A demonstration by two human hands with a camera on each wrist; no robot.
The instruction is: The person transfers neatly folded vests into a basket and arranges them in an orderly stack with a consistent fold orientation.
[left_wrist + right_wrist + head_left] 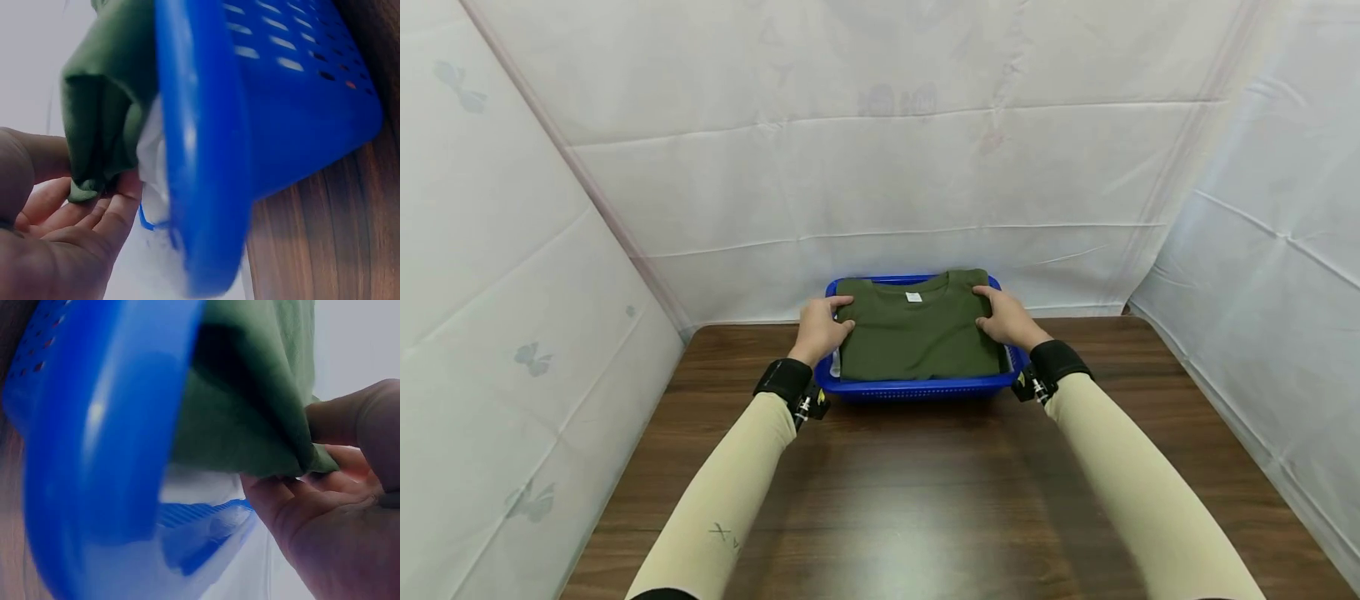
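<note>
- Folded olive-green T-shirt (917, 337): lies flat on top of a blue basket (917, 388) at the far middle of the table; neckline and small white label (913, 297) point away from the person, hem edge towards them; long axis hard to call, the fold being close to square
- White cloth (152, 164): underneath the shirt inside the basket, showing at the left edge in the left wrist view
- Blue basket: slotted walls, long side running left to right, standing on a dark wooden table (925, 492)
- Surroundings: white sheeting (880, 167) hangs behind and on both sides of the table, close behind the basket
- Left hand (822, 329): grasps the shirt's left edge, thumb on top, fingers curled under the fold, beside the basket rim
- Right hand (1009, 321): grasps the shirt's right edge likewise, thumb on top, fingers beneath the cloth
- Both arms wear beige sleeves (730, 492) and black wrist bands (784, 379)
</note>
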